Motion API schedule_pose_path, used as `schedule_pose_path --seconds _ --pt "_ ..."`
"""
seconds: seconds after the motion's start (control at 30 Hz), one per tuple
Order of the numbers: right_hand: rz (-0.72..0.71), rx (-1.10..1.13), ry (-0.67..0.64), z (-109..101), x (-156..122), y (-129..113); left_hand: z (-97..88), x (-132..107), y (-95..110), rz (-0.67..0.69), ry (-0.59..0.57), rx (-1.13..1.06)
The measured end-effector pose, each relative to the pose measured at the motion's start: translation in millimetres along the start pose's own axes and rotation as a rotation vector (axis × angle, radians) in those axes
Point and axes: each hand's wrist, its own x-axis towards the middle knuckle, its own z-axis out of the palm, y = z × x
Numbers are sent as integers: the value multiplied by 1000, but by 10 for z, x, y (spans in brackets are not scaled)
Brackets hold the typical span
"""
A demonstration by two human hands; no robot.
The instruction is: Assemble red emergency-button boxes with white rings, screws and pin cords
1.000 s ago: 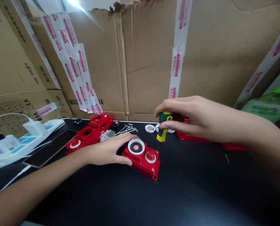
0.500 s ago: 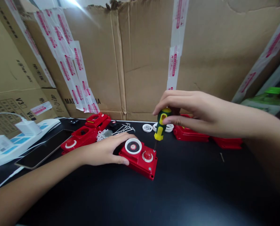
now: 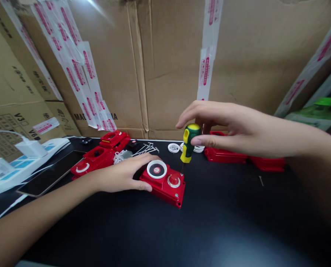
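Red and glossy, the box [image 3: 164, 190] sits at the middle of the black table [image 3: 121, 233], slightly askew, with a white-rimmed disc [image 3: 156, 169] and a red dome [image 3: 174, 180] on its top. From where I stand, the left hand [image 3: 129, 175] clasps its left end, thumb along the near side and fingers reaching round the back, where I lose sight of them. The right hand [image 3: 229, 128] is over by the screwdriver [image 3: 188, 146], thumb against the green and yellow handle, the other fingers arched loosely behind; whether they close on it I can't tell. The shaft points down at a screw [image 3: 182, 174] in the far right corner of the top. More red casings [image 3: 95, 159] lie beyond the left forearm, next to a phone [image 3: 52, 174]. Metal pins [image 3: 145, 149] and a small white dish [image 3: 173, 148] are at the back, and a loose screw [image 3: 261, 181] lies off to the right.
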Motion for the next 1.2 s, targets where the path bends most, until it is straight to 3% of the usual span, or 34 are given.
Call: schedule_pose_path --seconds 0.13,0.33,0.53,0.73,0.93,1.2 --pt "27 29 -20 -65 -31 8 1 -5 -13 10 -3 7" --pt "-25 -111 71 -14 9 53 -3 8 -3 -4 -12 9" --pt "70 -176 162 83 55 19 -6 15 21 20 10 -14" --pt "119 -113 30 73 36 -35 -1 9 1 14 -3 0" --pt "78 16 -96 -40 -23 -78 -3 -2 -16 3 -11 19" --pt "110 -41 -43 -51 -10 -58 -10 -3 -4 -12 -28 12"
